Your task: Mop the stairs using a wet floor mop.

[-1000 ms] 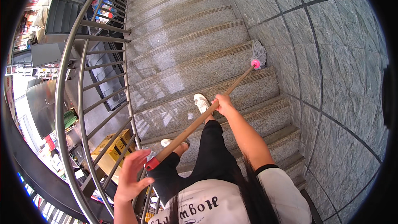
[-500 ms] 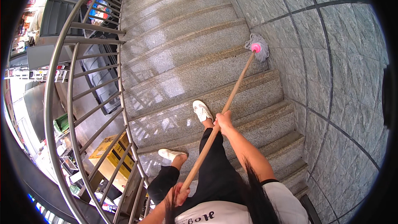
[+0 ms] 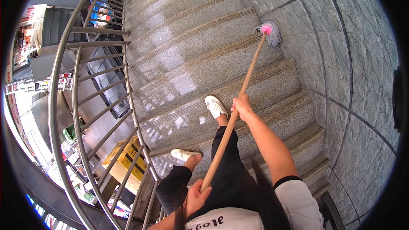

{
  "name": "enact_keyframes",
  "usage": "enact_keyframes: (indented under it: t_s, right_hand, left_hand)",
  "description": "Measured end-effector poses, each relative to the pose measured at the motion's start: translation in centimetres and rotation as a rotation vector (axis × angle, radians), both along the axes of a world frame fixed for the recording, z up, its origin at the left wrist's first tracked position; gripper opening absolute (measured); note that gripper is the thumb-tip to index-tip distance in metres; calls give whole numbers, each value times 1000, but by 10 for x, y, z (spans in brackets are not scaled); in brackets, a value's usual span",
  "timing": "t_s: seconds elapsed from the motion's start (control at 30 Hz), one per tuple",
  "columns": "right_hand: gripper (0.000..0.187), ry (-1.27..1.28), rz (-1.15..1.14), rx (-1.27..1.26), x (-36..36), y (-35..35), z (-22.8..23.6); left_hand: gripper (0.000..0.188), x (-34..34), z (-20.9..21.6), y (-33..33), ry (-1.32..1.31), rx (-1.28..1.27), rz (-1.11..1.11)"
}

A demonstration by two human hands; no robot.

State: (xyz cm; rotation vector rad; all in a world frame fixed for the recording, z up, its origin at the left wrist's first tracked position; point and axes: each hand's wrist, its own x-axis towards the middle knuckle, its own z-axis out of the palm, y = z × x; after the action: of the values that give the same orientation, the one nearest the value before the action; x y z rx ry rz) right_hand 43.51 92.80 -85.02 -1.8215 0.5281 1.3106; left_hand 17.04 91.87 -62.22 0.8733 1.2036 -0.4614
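The mop (image 3: 238, 98) ran as 1 long diagonal line, its wooden handle (image 3: 247, 81) slanting up and to the person's right from the bottom of the view to the stair steps above. Taking the right hand (image 3: 242, 107) as the landmark, the mop head (image 3: 270, 33), a pink collar with grey strands, lay well above and slightly right of it, pressed into the corner where a granite step (image 3: 204, 61) met the tiled wall (image 3: 341, 51). The right hand was clenched around the handle about midway along its length, fingers wrapped over the wood. Well below and left of that hand, the left hand (image 3: 197, 196) was closed around the butt end of the handle, close to the person's waist. So the right hand was by far the nearer of the 2 to the mop head, and the handle's axis pointed from the left hand, through the right hand, straight toward the wall corner. Just left of the right hand a white shoe (image 3: 215, 106) stood on 1 step; the other white shoe (image 3: 184, 154) rested on a step lower and further left. Far left of the right hand, the curved metal railing (image 3: 85, 102) bounded the stairs, with a yellow box (image 3: 125, 157) visible beyond its bars.
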Motion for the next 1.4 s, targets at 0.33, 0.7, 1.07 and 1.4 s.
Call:
enact_keyframes:
  t_s: [0.33,0.7,1.07,1.4]
  right_hand:
    - [16,320,-339,454,13,58,-56]
    - [17,412,-568,502,-79,75,40]
    - [15,304,-617,243,-33,-28,-11]
    - [17,53,-315,-117,-45,0,-54]
  left_hand:
    - [31,49,-6,42,169,715,-639]
    - [25,-65,40,44,244,914,-672]
    - [19,-23,-1,22,42,307,-423]
    - [17,-40,-70,18,237,-6,-5]
